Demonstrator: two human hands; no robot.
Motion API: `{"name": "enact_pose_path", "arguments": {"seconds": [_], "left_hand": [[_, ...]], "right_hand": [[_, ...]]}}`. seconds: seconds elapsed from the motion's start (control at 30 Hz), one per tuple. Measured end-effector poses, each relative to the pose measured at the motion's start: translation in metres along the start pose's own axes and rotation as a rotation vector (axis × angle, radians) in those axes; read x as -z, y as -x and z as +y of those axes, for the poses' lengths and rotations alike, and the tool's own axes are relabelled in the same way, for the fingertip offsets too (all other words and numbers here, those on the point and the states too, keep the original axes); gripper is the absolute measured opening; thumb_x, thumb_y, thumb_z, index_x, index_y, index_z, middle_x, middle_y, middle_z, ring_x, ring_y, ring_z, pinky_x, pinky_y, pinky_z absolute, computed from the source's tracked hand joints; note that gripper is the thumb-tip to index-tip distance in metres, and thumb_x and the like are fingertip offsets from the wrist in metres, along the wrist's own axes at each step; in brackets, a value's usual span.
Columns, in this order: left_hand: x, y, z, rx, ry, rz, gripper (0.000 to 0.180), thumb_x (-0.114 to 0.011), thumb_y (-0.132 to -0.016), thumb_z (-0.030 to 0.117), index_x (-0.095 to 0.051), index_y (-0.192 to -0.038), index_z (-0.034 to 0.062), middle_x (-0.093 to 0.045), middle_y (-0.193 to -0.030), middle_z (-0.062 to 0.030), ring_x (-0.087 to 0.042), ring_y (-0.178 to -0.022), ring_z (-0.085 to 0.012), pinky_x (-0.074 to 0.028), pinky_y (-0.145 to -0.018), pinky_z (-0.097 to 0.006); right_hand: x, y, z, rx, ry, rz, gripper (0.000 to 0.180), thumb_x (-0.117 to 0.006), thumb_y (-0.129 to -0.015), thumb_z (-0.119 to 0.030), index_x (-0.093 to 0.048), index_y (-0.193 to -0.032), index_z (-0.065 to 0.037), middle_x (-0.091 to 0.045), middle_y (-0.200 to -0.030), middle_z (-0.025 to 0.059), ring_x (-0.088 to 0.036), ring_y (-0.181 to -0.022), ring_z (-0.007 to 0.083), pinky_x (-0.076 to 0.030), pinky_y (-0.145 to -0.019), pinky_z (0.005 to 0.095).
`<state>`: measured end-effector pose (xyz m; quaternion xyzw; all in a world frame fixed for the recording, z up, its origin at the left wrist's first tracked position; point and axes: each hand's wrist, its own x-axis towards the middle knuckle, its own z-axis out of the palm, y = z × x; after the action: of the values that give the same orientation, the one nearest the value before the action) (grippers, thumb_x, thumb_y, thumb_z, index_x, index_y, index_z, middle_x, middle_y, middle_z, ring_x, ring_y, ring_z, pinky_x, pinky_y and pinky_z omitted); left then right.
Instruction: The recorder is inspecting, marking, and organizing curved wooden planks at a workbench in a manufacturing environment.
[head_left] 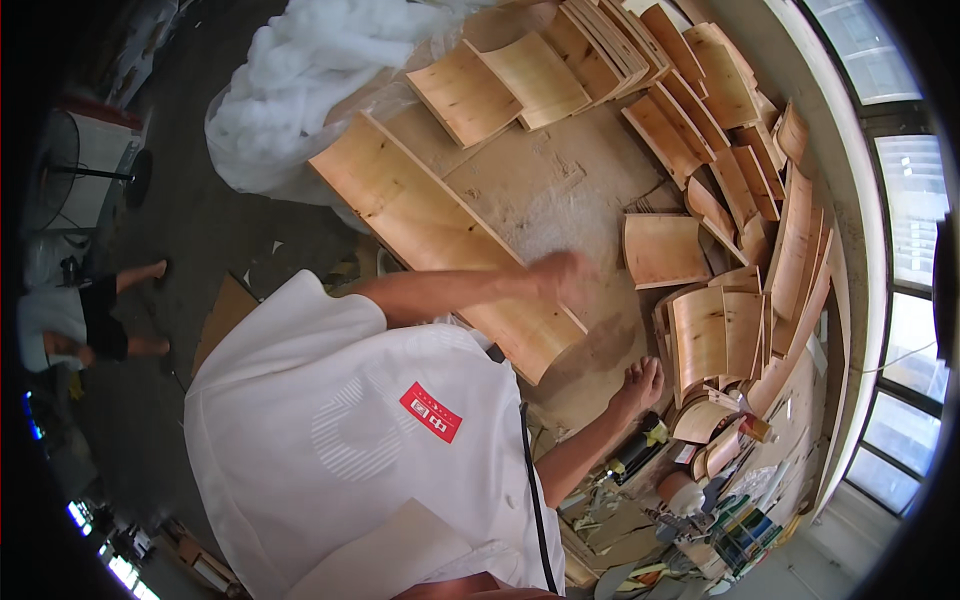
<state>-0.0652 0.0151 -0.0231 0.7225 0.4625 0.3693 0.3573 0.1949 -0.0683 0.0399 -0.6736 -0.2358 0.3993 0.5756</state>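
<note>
A long curved wooden panel (pixel 425 205) lies slantwise across the near left of the workbench (pixel 590 165), its hollow face up. My left hand (pixel 562 280) is over the panel's long inner edge, smeared by motion, so its fingers cannot be read. Whether it touches the panel I cannot tell. My right hand (pixel 637 387) is to the right of the panel's near end, above the bench. Its fingers are curled in, and whatever they may hold is hidden. Just beyond it stands a cluster of short curved wooden pieces (pixel 700 335).
Curved panels (pixel 540 75) line the bench's far side, with more stacked pieces (pixel 755 170) by the windows. A plastic bag of white stuffing (pixel 300 85) sits at far left. A dark cylindrical tool (pixel 637 448) and clutter lie near right. Another person (pixel 85 320) is on the left.
</note>
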Motion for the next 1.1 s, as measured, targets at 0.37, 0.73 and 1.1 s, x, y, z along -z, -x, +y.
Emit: {"name": "enact_pose_path", "arguments": {"seconds": [0.37,0.73,1.1], "left_hand": [[0.264,0.014,-0.183,1.041,-0.392,1.028,0.057,-0.076,-0.068,0.029,-0.055,-0.105,-0.0087,-0.059,-0.106,-0.0221,-0.057,-0.099,-0.0346,-0.045,-0.087,-0.045],[0.280,0.026,-0.155,0.817,0.681,0.950,0.032,-0.070,-0.073,-0.002,-0.054,-0.102,0.0012,-0.062,-0.100,-0.0115,-0.062,-0.090,-0.0223,-0.054,-0.076,-0.035],[0.207,-0.002,-0.015,0.387,0.921,0.697,0.037,-0.069,-0.075,-0.004,-0.051,-0.105,0.0076,-0.059,-0.099,-0.0057,-0.061,-0.090,-0.0161,-0.054,-0.072,-0.029]], "right_hand": [[0.026,0.074,0.016,-0.116,-0.154,0.164,0.024,-0.068,-0.086,-0.022,-0.058,-0.100,-0.006,-0.063,-0.085,0.0042,-0.057,-0.069,0.0105,-0.045,-0.061,0.0231],[0.009,0.073,0.004,-0.070,-0.209,0.124,0.022,-0.068,-0.086,-0.019,-0.059,-0.101,-0.005,-0.064,-0.087,0.0072,-0.060,-0.066,0.0107,-0.048,-0.057,0.0219],[-0.036,0.087,-0.030,-0.077,0.033,-0.123,0.039,-0.061,-0.090,-0.028,-0.057,-0.114,0.002,-0.063,-0.093,0.0119,-0.062,-0.075,0.0149,-0.052,-0.068,0.0276]]}}
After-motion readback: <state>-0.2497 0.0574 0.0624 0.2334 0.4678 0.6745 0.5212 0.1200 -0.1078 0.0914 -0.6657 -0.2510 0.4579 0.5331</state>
